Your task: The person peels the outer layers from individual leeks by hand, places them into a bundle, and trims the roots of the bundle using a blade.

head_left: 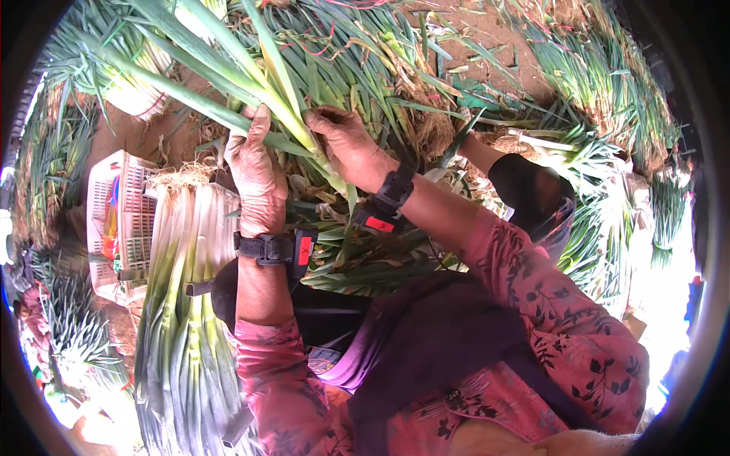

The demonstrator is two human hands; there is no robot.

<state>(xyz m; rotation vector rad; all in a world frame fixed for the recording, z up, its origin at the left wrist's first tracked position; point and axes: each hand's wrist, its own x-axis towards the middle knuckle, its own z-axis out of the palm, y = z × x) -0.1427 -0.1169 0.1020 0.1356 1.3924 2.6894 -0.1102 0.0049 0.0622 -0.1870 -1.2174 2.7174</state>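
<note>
A large green onion point(285, 114) slants across in front of me, its green leaves fanning to the upper left and its paler end toward my lap. My left hand point(258, 178) is closed round its leaves, thumb up. Close beside it, my right hand point(351, 148) pinches the stalk from the right, fingers curled in. To the left of my left forearm lies a bunch of trimmed green onions point(194, 258), white stems and roots away from me, leaves toward me. Dark metal brackets point(199, 289) show at its edges.
A white plastic basket point(103, 228) with colourful things inside stands left of the bunch. Heaps of untrimmed green onions point(357, 68) lie ahead, and more point(608, 83) at the far right. A tied bundle point(141, 83) rests at the upper left. Loose leaves litter the brown ground point(487, 45).
</note>
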